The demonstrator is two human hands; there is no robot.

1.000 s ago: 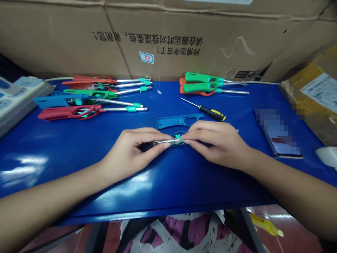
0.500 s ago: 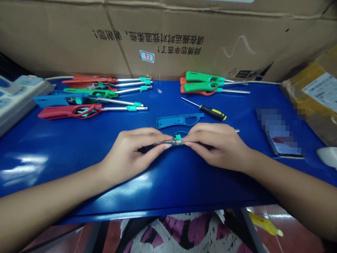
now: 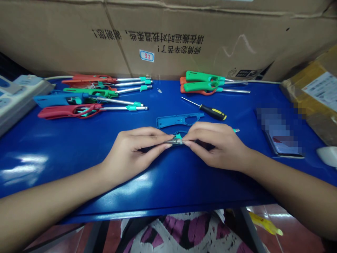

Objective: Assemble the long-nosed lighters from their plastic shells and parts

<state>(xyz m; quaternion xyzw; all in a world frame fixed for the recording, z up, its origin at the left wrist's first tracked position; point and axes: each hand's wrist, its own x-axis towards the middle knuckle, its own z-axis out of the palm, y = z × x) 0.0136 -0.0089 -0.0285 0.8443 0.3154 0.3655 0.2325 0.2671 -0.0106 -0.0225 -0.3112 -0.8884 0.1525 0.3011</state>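
Observation:
My left hand point(image 3: 137, 146) is closed, thumb and fingers pinching a small clear cylinder point(image 3: 177, 141), which looks like a lighter's gas tank. At the cylinder's right end, the fingertips of my right hand point(image 3: 218, 144) are pinched together on its tip. Just behind the cylinder shows a teal plastic piece point(image 3: 178, 136), with blue plastic around it partly hidden by my hands. Past my right knuckles sticks out a metal tube end with a teal sleeve point(image 3: 235, 130). A blue lighter handle half point(image 3: 176, 121) lies open side up beyond my fingers.
Several long-nosed lighters point(image 3: 70, 111) lie at the left back, and green and orange ones point(image 3: 202, 86) at the right back. A screwdriver point(image 3: 213, 112) and a phone point(image 3: 280, 135) rest to the right. A power strip point(image 3: 23, 93) stands left; a large cardboard box point(image 3: 168, 21) closes off the back.
My right hand has shifted very slightly, and more of the teal sleeve shows behind it. The pinch on the cylinder stays nearly the same.

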